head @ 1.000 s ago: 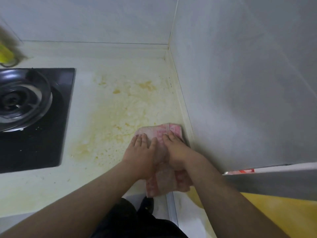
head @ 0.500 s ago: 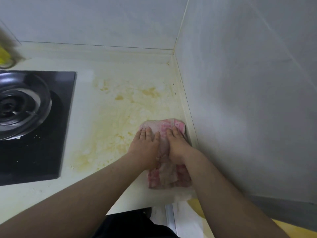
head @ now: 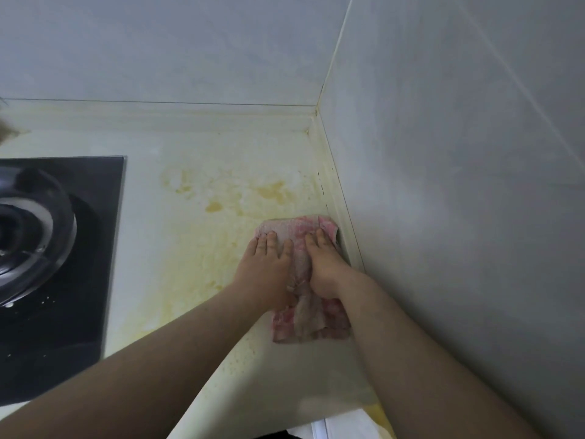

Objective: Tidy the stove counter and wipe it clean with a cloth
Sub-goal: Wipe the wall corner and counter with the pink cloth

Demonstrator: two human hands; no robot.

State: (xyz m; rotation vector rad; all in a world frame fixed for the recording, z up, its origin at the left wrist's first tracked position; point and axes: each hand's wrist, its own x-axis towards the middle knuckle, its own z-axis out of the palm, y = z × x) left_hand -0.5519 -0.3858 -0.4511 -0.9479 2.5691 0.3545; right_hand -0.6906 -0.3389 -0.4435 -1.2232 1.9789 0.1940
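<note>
Left fingers (head: 269,245): straight, laid flat and close together, pressing down on the cloth (head: 311,324). Right fingers (head: 319,240): the same, straight and pressed together, flat on the fabric, tips pointing to 12 o'clock. Nothing is pinched or curled round.

Left hand (head: 266,270) and right hand (head: 326,267): palms down, side by side. The fabric bunches into a ridge in the narrow gap between them. Bare forearms enter from 7 o'clock (left) and 5 o'clock (right).

Cloth: pink and off-white, worn, lying on the surface (head: 190,264) under both hands. Its far edge shows past the fingertips at 12 o'clock. Its near end sticks out behind the wrists at 6 o'clock. Its right edge touches the raised lip (head: 340,226) at the foot of the side wall (head: 459,185).

Surface: pale cream. Yellow-brown stains (head: 272,190) sit at 11 to 12 o'clock from the cloth. A paler yellow smear runs from 9 to 7 o'clock of the left hand. Fine droplets lie near the front edge, at 7 o'clock of the cloth.

Stove (head: 79,296): black glass hob set into the surface, at 9 o'clock from the hands and well apart from the cloth. Its burner ring (head: 34,236) is cut off by the frame edge and blurred.

Back wall (head: 158,49) stands at 12 o'clock and the side wall at 3 o'clock. They meet in a corner at 1 o'clock from the cloth.
</note>
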